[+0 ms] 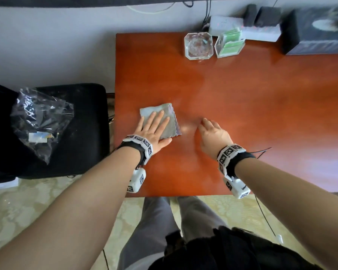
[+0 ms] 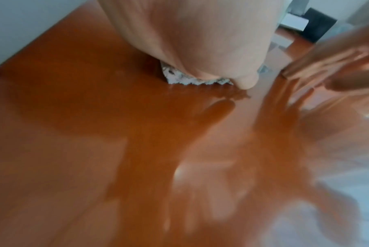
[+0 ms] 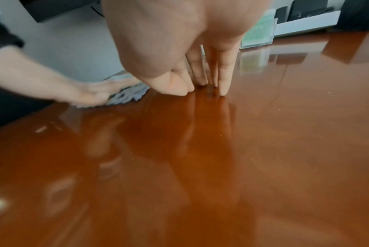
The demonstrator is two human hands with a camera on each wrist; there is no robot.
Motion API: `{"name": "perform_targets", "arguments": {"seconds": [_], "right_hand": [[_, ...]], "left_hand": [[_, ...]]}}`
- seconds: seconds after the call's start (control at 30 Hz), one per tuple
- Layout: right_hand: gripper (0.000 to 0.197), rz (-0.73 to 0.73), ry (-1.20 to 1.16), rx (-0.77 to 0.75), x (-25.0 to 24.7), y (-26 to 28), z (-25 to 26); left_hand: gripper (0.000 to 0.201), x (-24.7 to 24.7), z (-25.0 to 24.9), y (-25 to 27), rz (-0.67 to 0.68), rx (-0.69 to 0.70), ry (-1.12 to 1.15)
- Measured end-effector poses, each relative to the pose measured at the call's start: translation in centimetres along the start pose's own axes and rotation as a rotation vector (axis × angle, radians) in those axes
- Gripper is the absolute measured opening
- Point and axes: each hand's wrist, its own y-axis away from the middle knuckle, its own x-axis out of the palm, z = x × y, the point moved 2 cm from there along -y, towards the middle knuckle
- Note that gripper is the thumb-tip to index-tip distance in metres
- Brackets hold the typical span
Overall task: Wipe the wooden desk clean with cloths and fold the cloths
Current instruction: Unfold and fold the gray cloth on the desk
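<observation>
1. The fingers (image 1: 160, 117) of the left hand (image 1: 153, 129) lie straight and slightly spread, pressed flat on the grey cloth (image 1: 169, 121); the thumb rests on the wood just near of it.
2. The right hand (image 1: 213, 136) stands just right of the cloth, apart from it — its fingers (image 3: 223, 80) straight and close together, tips touching the wooden desk (image 1: 242, 106), holding nothing.
3. The cloth lies folded and flat near the desk's left edge, toward the near side.
4. Left of the desk, a black chair (image 1: 86, 133) bears a crumpled clear plastic bag (image 1: 39, 121).
5. At the far edge stand a glass ashtray (image 1: 198, 45) and — just right of it — a clear holder with green packets (image 1: 229, 44).
</observation>
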Motion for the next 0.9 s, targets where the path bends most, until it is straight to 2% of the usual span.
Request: {"name": "perform_targets", "arguments": {"seconds": [0.1, 0.2, 0.3, 0.37, 0.47, 0.57, 0.63, 0.73, 0.83, 0.9], "right_hand": [[0.073, 0.088, -0.013, 0.021, -0.2, 0.5, 0.2], [0.056, 0.019, -0.05, 0.05, -2.0, 0.7, 1.0], [0.057, -0.066, -0.103, 0.005, -3.6, -0.3, 2.4], [0.065, -0.1, -0.124, -0.085, -4.2, -2.2, 4.0], [0.07, -0.109, -0.079, -0.225, -5.0, -5.6, 7.9], [0.076, -0.005, -0.039, -0.199, -4.7, -8.3, 11.7], [0.082, 0.056, -0.025, -0.123, -3.9, -9.5, 13.4], [0.091, 0.077, 0.019, -0.094, -3.0, -10.2, 14.2], [0.095, 0.075, 0.031, -0.096, -3.5, -10.9, 13.6], [0.097, 0.089, 0.039, -0.072, -4.2, -12.0, 13.2]], "left_hand": [[0.075, -2.2, 1.7, -2.6, -0.022, 0.021, 0.017], [0.078, -3.1, 2.1, -2.9, -0.066, 0.063, 0.048], [0.076, -3.5, 2.6, -1.4, -0.101, 0.088, 0.113], [0.078, -4.0, 4.2, -0.6, -0.174, -0.014, 0.152], [0.088, -4.9, 8.3, -0.3, -0.211, -0.217, 0.188], [0.089, -6.9, 12.5, -1.4, -0.229, -0.238, 0.164], [0.095, -8.5, 14.3, -2.4, -0.201, -0.189, 0.09], [0.112, -10.3, 15.6, -4.6, -0.098, -0.145, 0.057], [0.127, -10.1, 14.7, -6.5, 0.023, -0.12, 0.056], [0.134, -9.1, 13.7, -7.0, 0.037, -0.135, 0.079]]}}
